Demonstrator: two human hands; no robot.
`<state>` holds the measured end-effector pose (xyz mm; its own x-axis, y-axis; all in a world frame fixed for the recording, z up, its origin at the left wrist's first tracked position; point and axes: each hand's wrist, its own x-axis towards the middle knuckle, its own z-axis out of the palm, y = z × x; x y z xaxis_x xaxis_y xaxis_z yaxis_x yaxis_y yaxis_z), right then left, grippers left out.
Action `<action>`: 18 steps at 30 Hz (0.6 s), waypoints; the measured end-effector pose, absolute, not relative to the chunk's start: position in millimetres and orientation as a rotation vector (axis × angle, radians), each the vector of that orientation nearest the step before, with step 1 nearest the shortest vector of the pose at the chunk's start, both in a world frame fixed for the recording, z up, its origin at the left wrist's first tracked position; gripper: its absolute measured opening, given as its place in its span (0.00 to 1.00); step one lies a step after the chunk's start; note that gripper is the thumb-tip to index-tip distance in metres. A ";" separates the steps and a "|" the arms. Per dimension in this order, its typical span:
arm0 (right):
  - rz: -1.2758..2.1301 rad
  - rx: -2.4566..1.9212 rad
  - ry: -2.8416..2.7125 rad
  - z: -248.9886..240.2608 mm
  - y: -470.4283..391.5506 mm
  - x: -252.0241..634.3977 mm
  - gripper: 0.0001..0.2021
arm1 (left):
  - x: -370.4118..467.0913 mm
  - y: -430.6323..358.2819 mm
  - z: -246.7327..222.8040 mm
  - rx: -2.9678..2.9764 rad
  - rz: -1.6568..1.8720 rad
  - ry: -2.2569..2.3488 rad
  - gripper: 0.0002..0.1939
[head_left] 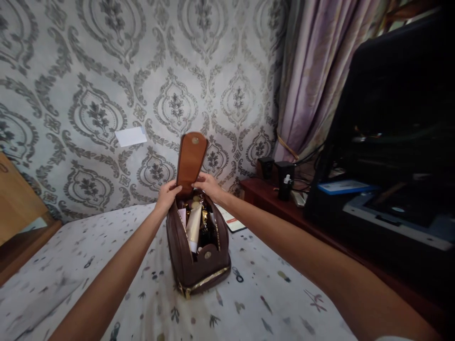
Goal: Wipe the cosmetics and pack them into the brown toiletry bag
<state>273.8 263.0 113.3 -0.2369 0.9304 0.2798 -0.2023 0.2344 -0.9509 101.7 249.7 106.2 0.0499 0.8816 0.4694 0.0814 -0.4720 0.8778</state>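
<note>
A dark brown leather toiletry bag (pixel 182 251) stands unzipped on the bed, its lighter brown strap flap (pixel 192 156) raised at the far end. My left hand (pixel 168 194) pinches the left side of the flap's base with thumb and fingers. At the right side of that base, my right hand (pixel 209 184) grips the flap and bag edge, its fingertips partly hidden. Inside the bag lie a cream-coloured tube (pixel 194 225), gold-and-black items (pixel 205 222) and other small things that I cannot make out. A gold zipper (pixel 209 279) runs along the front bottom.
A patterned white sheet (pixel 256 293) covers the bed. Behind the bag, a flat item with a red stripe (pixel 234 222) lies on it. To the right are a dark red desk (pixel 256 187), small black speakers (pixel 284 173) and a large black screen (pixel 391 118). Patterned wallpaper (pixel 106 61) rises behind.
</note>
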 end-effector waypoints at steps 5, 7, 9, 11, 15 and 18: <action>1.183 -0.669 -1.408 105.7 255.3 275.6 0.10 | 99.4 238.5 106.2 1.781 1.490 1.034 0.12; 1.164 -0.658 -1.432 103.4 252.5 278.3 0.11 | 99.9 235.4 105.8 1.832 1.493 1.061 0.12; 1.132 -0.653 -1.450 101.6 249.8 280.9 0.11 | 100.9 232.9 104.5 1.868 1.500 1.099 0.12; 1.093 -0.656 -1.464 100.3 247.0 282.8 0.11 | 101.7 230.4 102.4 1.889 1.506 1.150 0.12; 1.025 -0.677 -1.501 97.6 238.4 286.2 0.10 | 101.3 220.5 98.6 1.939 1.494 1.218 0.14; 0.984 -0.696 -1.538 95.3 230.1 289.2 0.09 | 101.3 208.9 98.2 1.991 1.474 1.219 0.15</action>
<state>289.2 230.1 95.3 -0.1992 0.8523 0.4837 -0.0818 0.4774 -0.8749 101.3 208.9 98.2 0.0740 0.8125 0.5782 0.4157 -0.5522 0.7227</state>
